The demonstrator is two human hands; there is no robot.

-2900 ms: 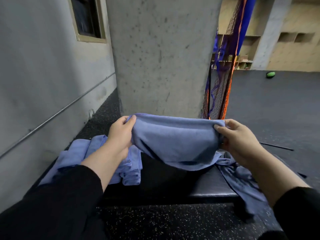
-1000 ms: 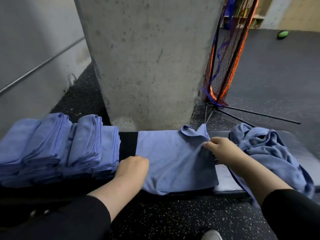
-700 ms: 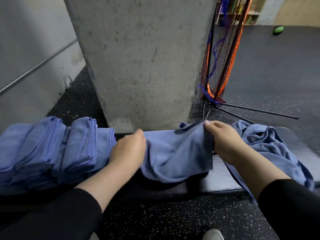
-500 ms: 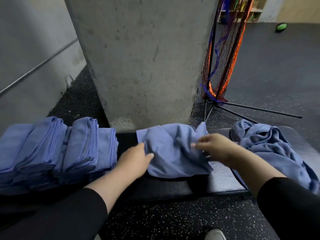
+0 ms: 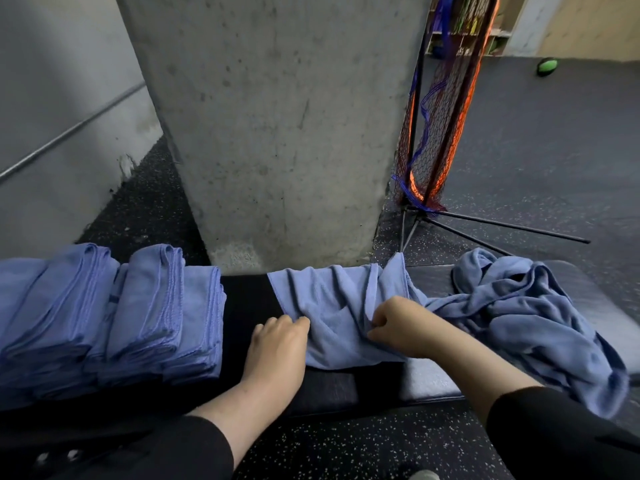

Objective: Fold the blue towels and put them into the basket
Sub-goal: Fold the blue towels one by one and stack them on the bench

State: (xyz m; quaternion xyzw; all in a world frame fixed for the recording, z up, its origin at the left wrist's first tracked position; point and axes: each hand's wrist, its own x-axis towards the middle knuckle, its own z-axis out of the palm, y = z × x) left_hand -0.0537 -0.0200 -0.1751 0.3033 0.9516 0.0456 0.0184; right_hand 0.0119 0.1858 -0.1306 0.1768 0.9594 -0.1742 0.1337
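Both hands have dropped low since half a second ago. Left hand pinches the soft blue cloth towel's left edge; right hand grips its middle bunch. It lies sideways on the black padded table, between them.

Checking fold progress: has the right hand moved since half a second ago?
Yes. The right hand has pulled back from the concrete pillar toward the person and now grips the towel near its front edge.

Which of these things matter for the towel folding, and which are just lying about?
Job: towel gripped by left hand and right hand; folded stack; unfolded pile; bench.
Lying about: net stand; green ball; pillar.
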